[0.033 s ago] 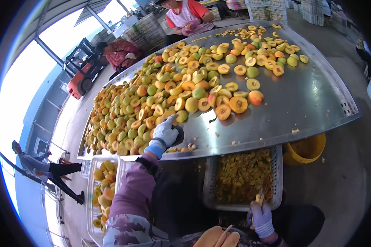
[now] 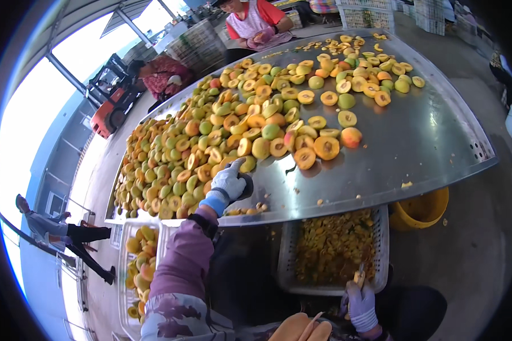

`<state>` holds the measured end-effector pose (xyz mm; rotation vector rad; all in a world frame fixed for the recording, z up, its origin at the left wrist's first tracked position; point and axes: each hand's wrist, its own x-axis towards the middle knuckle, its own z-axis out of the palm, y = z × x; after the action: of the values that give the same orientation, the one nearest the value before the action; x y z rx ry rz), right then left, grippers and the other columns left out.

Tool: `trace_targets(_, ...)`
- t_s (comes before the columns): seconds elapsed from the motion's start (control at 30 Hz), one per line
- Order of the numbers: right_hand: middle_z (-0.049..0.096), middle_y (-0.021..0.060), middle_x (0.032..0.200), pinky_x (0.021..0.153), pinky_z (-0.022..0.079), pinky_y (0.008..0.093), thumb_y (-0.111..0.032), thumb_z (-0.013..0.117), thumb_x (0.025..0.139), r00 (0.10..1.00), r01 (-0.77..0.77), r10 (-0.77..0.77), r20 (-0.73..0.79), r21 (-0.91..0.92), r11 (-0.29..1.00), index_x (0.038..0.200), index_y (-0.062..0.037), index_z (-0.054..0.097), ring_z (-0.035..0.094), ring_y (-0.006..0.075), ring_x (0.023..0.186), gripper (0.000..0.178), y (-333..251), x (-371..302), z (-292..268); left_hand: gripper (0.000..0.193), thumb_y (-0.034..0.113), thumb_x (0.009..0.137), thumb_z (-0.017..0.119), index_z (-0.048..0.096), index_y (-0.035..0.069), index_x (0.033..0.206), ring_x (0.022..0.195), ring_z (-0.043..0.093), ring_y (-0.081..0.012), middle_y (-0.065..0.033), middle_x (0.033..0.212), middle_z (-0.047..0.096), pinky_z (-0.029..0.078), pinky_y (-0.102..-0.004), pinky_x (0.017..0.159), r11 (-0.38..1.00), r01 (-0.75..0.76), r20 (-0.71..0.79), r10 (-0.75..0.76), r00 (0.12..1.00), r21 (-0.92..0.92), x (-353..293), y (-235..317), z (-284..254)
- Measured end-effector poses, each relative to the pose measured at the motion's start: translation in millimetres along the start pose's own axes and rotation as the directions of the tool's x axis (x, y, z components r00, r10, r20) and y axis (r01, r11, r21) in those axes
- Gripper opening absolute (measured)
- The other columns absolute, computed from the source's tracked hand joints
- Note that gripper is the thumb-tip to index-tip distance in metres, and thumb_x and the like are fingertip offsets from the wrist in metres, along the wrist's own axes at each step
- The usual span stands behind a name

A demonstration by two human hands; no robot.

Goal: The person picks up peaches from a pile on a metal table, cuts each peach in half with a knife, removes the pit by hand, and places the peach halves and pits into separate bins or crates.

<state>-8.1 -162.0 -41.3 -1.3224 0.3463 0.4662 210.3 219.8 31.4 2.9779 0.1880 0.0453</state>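
My left hand (image 2: 228, 183), in a pale glove, reaches over the near edge of a metal table with its fingers stretched out. The fingertips are at a yellow-green apricot (image 2: 248, 165) on the edge of a large pile of apricots (image 2: 210, 139), many cut in half with brown hollows showing. A dark rounded thing (image 2: 245, 186) sits against the hand's thumb side; its kind cannot be made out. Low on the right, my right hand (image 2: 361, 307), also gloved, is closed round a small knife (image 2: 359, 277) with a light handle. Its blade points up over a crate of scraps.
The metal table (image 2: 392, 153) slopes across the view. Below its near edge stand the scrap crate (image 2: 287, 250), a yellow bucket (image 2: 401, 216) and a white crate (image 2: 126, 273) of apricots. Two people (image 2: 256, 25) (image 2: 165, 77) work at the far side; another person (image 2: 51, 227) and a forklift (image 2: 114, 108) are leftward.
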Motion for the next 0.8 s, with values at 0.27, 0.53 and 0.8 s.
trace_targets(0.27, 0.048, 0.0015, 0.055, 0.041, 0.038, 0.0248, -0.016, 0.053, 0.092, 0.985, -0.056, 0.056, -0.161, 0.001, 0.998, 0.094, -0.0031, 0.048, 0.047, 0.0102, 0.043, 0.014, 14, 23, -8, 0.058, 0.024, 0.074, 0.055, 0.046, 0.014, 0.131, 0.102, 0.059, -0.039, -0.0247, 0.105, 0.062, 0.047, -0.0442, 0.088, 0.982, 0.011, 0.215, -0.052, 0.975, 0.189, 70, 6, 36)
trace_targets(0.53, 0.057, 0.015, 0.063, 0.047, 0.045, 0.0384, -0.018, 0.06, 0.087, 0.907, 0.383, -0.42, 0.007, -0.426, 0.82, 0.098, -0.0017, 0.05, 0.057, 0.0333, 0.05, 0.022, -4, 10, 10, 0.057, 0.028, 0.09, 0.056, 0.036, 0.002, 0.136, 0.097, 0.062, -0.0282, -0.0174, 0.12, 0.055, 0.055, -0.0353, 0.074, 0.118, 0.324, 0.345, 0.312, 0.885, -0.939, -60, 66, -4)
trace_targets(0.8, 0.058, 0.0175, 0.06, 0.047, 0.047, 0.043, -0.026, 0.064, 0.085, 0.77, 0.563, -0.611, 0.183, -0.646, 0.515, 0.103, 0.0015, 0.047, 0.059, 0.0378, 0.054, 0.037, -23, -22, 41, 0.072, 0.031, 0.08, 0.062, 0.033, -0.001, 0.137, 0.114, 0.054, -0.0318, -0.0182, 0.125, 0.052, 0.048, -0.0413, 0.093, -0.318, 0.543, 0.369, 0.468, 0.803, -0.777, -189, 128, 32)
